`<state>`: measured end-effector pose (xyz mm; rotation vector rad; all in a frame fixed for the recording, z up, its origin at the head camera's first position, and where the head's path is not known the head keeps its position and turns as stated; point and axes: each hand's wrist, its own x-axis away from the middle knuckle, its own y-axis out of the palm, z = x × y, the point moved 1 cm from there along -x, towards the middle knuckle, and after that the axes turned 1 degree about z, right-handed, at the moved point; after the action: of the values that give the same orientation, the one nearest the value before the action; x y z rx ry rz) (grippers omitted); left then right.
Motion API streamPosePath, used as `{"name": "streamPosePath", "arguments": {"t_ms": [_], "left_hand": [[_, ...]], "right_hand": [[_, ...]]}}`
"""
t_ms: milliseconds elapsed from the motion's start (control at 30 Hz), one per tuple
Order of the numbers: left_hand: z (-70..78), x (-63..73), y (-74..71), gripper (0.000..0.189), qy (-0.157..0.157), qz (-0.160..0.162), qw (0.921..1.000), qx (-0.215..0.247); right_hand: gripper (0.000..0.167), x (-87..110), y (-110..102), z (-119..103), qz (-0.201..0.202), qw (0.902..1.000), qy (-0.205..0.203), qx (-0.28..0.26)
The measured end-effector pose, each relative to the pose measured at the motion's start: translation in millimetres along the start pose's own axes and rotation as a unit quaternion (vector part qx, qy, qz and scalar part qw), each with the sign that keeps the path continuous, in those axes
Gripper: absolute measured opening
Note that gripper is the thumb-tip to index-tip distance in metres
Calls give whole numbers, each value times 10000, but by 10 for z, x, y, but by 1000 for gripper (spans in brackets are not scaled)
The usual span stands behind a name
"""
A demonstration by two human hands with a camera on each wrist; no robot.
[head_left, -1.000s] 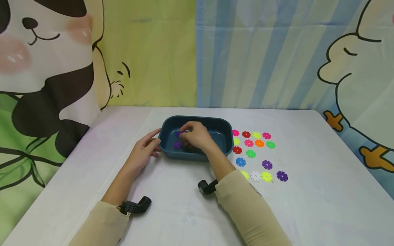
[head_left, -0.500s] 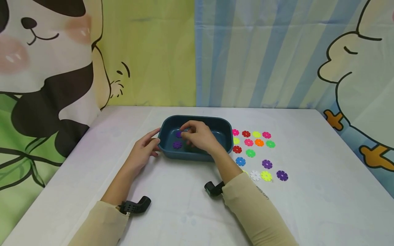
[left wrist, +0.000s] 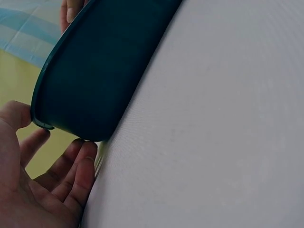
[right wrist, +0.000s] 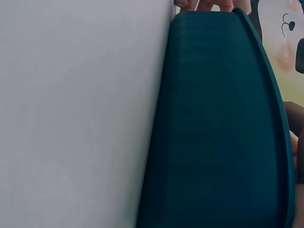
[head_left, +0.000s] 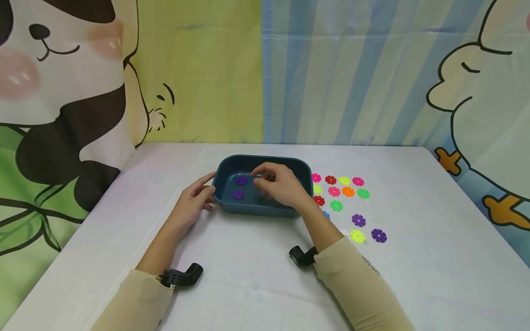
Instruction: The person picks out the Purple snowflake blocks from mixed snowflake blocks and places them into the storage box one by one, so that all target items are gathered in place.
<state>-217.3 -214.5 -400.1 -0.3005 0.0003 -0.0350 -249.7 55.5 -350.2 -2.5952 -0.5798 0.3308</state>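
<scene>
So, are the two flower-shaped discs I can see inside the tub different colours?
No, the farther disc and the nearer disc in the tub are both purple.

Head view: soft, even, fairly bright light over the white tabletop [head_left: 232, 294], its source unclear; faint shadows lie beside the sleeves [head_left: 132, 299]. Both wrist views are dimmer, muted and slightly soft, the blue tray's [head_left: 254, 209] outer wall sinking into deep shade
</scene>
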Motion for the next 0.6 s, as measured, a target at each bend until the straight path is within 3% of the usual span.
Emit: {"name": "streamPosePath", "arguments": {"t_ms": [400,600], "left_hand": [[21,-39,52,50,52,-28,10000,18],[11,-15,7,50,76,-51,10000,10]], "right_hand": [[21,156,-270,6,40,9987,-147,-482],[22,253,-354,20,-56,9963,-1,-853]]}}
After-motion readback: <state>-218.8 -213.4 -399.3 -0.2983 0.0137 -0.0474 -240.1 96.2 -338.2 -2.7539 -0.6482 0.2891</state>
